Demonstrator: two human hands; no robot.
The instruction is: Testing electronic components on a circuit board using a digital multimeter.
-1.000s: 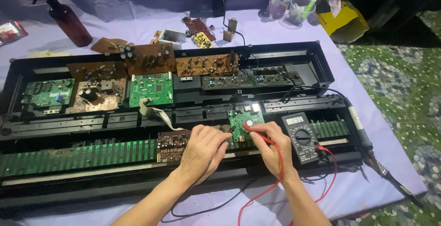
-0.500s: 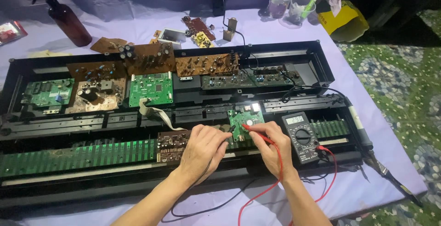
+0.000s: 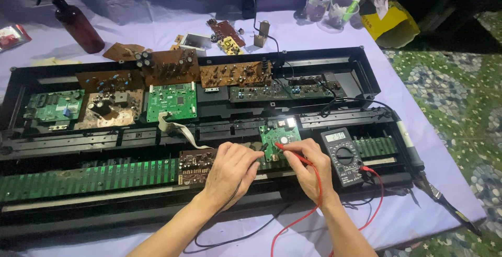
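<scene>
The right hand [image 3: 309, 169] pinches a slim red multimeter probe [image 3: 294, 153] between thumb and fingers, its tip resting on the small green circuit board [image 3: 279, 140] that sits near the middle of the long black opened keyboard chassis [image 3: 361, 69]. The left hand [image 3: 230, 169] is curled closed around a black probe [image 3: 263, 146], whose tip touches the same board at its left edge; both hands lie close together, just in front of the board. A red lead [image 3: 293, 223] and a black lead [image 3: 246, 236] trail from the probes across the lavender cloth [image 3: 418, 220] toward the person. Just beside the right hand stands a dark handheld digital multimeter [image 3: 342, 156] with a round dial. To the left of the hands runs a long green key contact strip [image 3: 89, 176]. Farther back in the chassis lie several brown and green boards, among them a square green circuit board [image 3: 171, 101]. A brown spray bottle [image 3: 78, 24] stands well apart at the far left corner of the cloth.
</scene>
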